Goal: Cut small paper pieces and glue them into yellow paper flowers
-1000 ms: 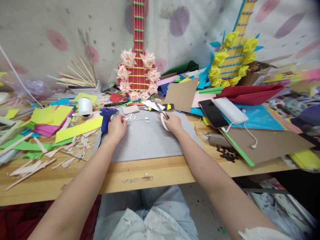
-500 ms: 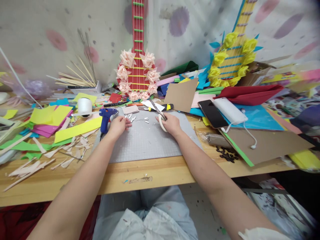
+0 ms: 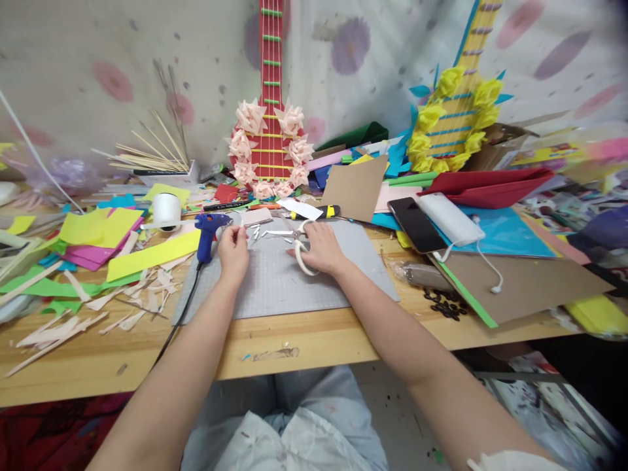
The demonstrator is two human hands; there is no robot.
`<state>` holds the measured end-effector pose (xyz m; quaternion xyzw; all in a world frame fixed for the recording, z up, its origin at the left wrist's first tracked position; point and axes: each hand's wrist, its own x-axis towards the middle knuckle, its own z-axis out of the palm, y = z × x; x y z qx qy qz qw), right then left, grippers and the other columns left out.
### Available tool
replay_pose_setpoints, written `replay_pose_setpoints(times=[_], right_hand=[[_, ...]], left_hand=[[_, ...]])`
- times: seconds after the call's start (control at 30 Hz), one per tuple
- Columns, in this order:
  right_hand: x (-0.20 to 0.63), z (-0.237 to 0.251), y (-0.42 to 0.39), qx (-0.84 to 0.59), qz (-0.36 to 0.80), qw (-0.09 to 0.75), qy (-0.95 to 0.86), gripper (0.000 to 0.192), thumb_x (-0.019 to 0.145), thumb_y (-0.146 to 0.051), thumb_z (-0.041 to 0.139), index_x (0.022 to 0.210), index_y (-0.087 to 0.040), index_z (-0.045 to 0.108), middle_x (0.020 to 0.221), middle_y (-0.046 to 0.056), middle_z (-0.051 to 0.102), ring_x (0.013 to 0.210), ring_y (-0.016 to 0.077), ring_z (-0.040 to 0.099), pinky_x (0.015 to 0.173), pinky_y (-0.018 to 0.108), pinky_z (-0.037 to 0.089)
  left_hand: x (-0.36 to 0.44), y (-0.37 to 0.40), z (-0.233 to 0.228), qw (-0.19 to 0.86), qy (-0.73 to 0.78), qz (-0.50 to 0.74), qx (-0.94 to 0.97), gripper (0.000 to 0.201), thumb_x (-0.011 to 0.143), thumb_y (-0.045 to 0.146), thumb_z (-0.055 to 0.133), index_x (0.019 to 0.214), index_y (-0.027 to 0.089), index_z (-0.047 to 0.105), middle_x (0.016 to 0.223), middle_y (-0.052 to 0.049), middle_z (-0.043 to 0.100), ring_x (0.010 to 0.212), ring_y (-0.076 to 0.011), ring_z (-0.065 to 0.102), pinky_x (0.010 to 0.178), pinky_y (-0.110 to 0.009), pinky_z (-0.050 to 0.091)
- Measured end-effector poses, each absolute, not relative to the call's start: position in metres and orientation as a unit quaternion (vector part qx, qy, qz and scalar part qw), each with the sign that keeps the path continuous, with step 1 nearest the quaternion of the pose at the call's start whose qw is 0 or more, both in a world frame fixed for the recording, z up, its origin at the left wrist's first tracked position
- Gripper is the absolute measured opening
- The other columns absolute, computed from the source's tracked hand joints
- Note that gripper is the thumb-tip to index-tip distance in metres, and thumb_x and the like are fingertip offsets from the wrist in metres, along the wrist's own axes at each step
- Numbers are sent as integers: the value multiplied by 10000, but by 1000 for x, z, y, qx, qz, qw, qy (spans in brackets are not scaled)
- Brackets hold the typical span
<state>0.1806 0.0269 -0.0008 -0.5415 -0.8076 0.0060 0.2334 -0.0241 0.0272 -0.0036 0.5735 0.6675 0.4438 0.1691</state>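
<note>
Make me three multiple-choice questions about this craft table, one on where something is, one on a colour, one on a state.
1. Where does the glue gun lie?
A. on the phone
B. at the left edge of the grey cutting mat, by the left hand
C. on the floor

2. What colour are the paper flowers on the red paper guitar?
A. pale pink
B. black
C. green

3. How is the right hand holding the scissors?
A. lifted high over the table
B. not touching them
C. fingers through the white handles, low over the mat

Answers: 1 B, the blue gun rests beside the mat's left edge. 2 A, pale pink blooms ring its body. 3 C, the handles loop round the fingers.
</note>
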Motion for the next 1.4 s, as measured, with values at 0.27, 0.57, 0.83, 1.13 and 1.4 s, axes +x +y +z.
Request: replay_pose_setpoints(times=[0.27, 0.57, 0.83, 1.13, 1.4], right_hand=[[166, -1, 16, -485, 10, 201, -851, 466, 713, -525, 532, 983, -145, 515, 1023, 127, 543, 945, 261, 443, 830, 356, 306], [163, -2, 14, -477, 23, 195, -857, 471, 717, -527, 536, 988, -142, 507, 1043, 131, 534, 960, 259, 446, 844, 372, 313], [159, -2, 14, -467, 17, 205, -860, 507, 703, -574, 534, 965, -141, 516, 1002, 121, 545, 938, 253, 457, 839, 368, 317], [158, 2, 14, -466, 35, 183, -865, 504, 733, -597, 496, 936, -137, 528, 964, 118, 580, 870, 225, 486, 753, 329, 342], [157, 8, 12, -490, 55, 162, -855, 347, 772, -486, 502, 867, -160, 571, 874, 80, 629, 800, 186, 536, 658, 271, 328]], left_hand=[[-5, 0, -8, 331, 539, 448, 632, 95, 771, 255, 463, 788, 193, 533, 646, 18, 528, 636, -117, 508, 634, -228, 414], [-5, 3, -17, 358, 443, 516, 640, 149, 740, 320, 527, 789, 183, 559, 719, -6, 572, 647, -126, 510, 641, -251, 414], [-8, 3, -20, 315, 443, 499, 674, 123, 768, 269, 503, 804, 177, 575, 795, -18, 608, 731, -136, 545, 680, -248, 416], [-11, 7, -23, 295, 464, 507, 664, 97, 746, 234, 517, 780, 172, 583, 755, -19, 606, 698, -137, 545, 664, -258, 416], [-11, 6, -22, 278, 466, 532, 650, 100, 739, 252, 532, 771, 169, 578, 756, -28, 594, 718, -146, 539, 683, -266, 410]])
